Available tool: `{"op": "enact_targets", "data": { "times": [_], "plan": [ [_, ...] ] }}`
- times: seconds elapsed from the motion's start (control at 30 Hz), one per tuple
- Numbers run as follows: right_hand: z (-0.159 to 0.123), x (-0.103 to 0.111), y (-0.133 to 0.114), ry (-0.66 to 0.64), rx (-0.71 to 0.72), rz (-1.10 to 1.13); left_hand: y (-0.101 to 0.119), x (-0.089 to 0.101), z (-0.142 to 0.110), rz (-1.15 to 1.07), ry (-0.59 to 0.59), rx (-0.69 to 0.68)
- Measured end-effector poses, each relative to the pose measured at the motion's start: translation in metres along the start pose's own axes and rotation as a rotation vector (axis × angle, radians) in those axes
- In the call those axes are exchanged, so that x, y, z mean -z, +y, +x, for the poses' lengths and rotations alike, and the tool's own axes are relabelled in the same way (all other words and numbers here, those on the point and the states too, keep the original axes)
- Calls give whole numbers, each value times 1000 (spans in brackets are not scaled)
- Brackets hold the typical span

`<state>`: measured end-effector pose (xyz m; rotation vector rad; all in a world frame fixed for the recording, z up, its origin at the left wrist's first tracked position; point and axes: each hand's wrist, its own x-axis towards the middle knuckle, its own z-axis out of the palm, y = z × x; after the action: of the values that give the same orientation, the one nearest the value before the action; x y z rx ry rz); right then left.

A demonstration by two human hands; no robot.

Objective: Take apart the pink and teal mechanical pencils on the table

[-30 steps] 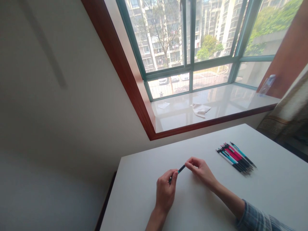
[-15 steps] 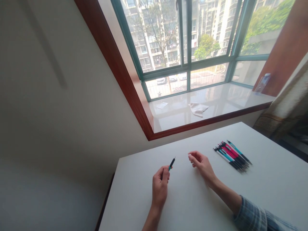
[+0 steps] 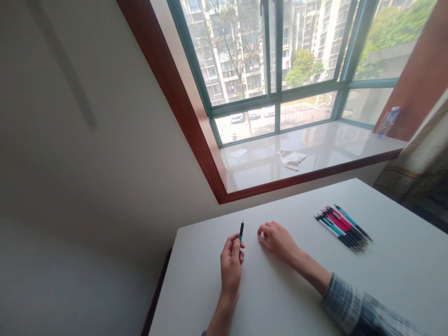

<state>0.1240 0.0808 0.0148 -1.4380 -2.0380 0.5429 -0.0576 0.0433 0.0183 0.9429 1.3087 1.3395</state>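
My left hand point(image 3: 231, 268) grips a slim black and teal pen point(image 3: 241, 233), which stands nearly upright above the fingers. My right hand point(image 3: 276, 241) rests low over the white table point(image 3: 392, 266), just right of my left hand, with its fingers curled. A tiny pale piece point(image 3: 260, 236) shows at its fingertips, too small to identify. A bundle of several pens point(image 3: 343, 228) in pink, teal and black lies on the table, to the right of my right hand and not touching it.
The table's near left edge runs beside my left hand. Beyond the table's far edge is a white window sill point(image 3: 315, 149) with a crumpled cloth point(image 3: 292, 159) and a clear plastic bottle point(image 3: 387, 122). A patterned curtain point(image 3: 422, 158) hangs at the right.
My right hand has moved left, closer to my left hand. The pen in my left hand has turned from tilted to nearly upright.
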Motion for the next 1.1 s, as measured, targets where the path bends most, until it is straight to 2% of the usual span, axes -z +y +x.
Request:
{"op": "enact_targets", "data": {
  "times": [0.2, 0.33, 0.43, 0.5, 0.57, 0.67, 0.73, 1.1],
  "plan": [
    [-6, -11, 14, 45, 9, 94, -1, -1, -1, 37, -25, 4],
    [-9, -4, 11, 126, 50, 163, 0, -2, -3, 105, -51, -13],
    [-16, 5, 7, 242, 75, 234, 4, -2, -7, 240, -60, -93],
    [-24, 11, 6, 272, 34, 313, 8, -3, -12, 337, -91, -146],
    [-33, 13, 5, 224, -23, 416, 13, -4, -17, 412, -139, -185],
    [-44, 12, 5, 62, -59, 554, 18, -6, -24, 506, -210, -250],
    [-46, 9, 5, 4, -81, 622, 18, -7, -27, 540, -244, -278],
    [-38, -2, 10, -4, -166, 757, 18, -14, -31, 612, -368, -326]
  ]
}}
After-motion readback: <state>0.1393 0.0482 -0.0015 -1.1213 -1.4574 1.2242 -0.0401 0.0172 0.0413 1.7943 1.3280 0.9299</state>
